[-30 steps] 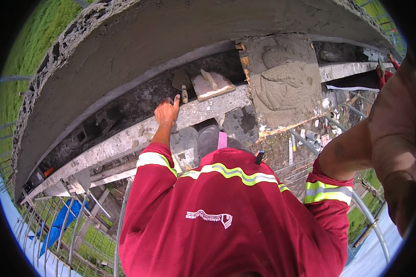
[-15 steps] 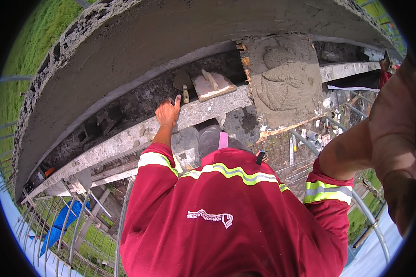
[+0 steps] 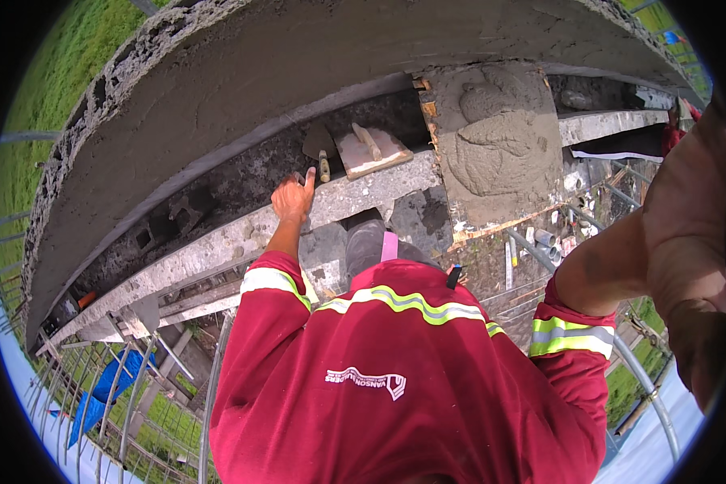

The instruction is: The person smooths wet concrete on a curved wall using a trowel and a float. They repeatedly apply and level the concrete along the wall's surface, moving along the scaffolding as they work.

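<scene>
My left hand rests on the long pale plank, thumb spread away from the fingers, which bend toward the far edge and are partly hidden. Just right of it lies a pointing trowel with a wooden handle and a dark blade. A wooden plastering float sits beside the trowel, its handle upward. My right hand is raised very near the camera at the right rim; its palm side and wrist show, while its fingers are lost in the dark edge.
A board carries a heap of wet mortar. Beyond the plank curves a grey plastered wall with a rough top edge. Scaffold pipes stand at the right, with a blue sheet lower left. Another person's red sleeve shows far right.
The other person's hand and sleeve at the far right have shifted, and a small blue patch now shows near the upper right rim. My left hand stays put; my right hand moves barely.
</scene>
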### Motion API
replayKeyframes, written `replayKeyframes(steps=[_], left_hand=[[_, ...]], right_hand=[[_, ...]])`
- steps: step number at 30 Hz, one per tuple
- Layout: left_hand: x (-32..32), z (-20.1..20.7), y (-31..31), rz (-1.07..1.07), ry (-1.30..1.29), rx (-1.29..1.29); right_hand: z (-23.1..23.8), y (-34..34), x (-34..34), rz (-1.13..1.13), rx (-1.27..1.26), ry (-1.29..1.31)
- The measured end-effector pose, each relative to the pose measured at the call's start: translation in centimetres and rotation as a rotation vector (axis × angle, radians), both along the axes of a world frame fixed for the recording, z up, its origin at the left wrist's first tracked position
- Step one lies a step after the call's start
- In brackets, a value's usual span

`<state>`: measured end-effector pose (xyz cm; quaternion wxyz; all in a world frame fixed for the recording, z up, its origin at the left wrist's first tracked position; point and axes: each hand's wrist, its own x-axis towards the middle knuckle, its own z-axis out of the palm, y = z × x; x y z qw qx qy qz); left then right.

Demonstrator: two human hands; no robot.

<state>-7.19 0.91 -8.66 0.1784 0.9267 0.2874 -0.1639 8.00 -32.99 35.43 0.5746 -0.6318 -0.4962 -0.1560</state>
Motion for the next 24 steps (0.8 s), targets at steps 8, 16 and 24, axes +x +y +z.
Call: replayKeyframes(steps=[8,16,24], left_hand=[[-0.04,-0.27,0.14,0.005,0.019,-0.016],[-0.06,-0.33,0.07,0.025,0.004,-0.010],[-0.02,-0.18,0.07,0.024,0.005,-0.016]], right_hand=[[-0.03,0.07,0.19,0.006,-0.001,0.007],[-0.02,0.21,0.01,0.012,-0.002,0.012],[0.02,0.39,-0.03,0.018,-0.004,0.015]])
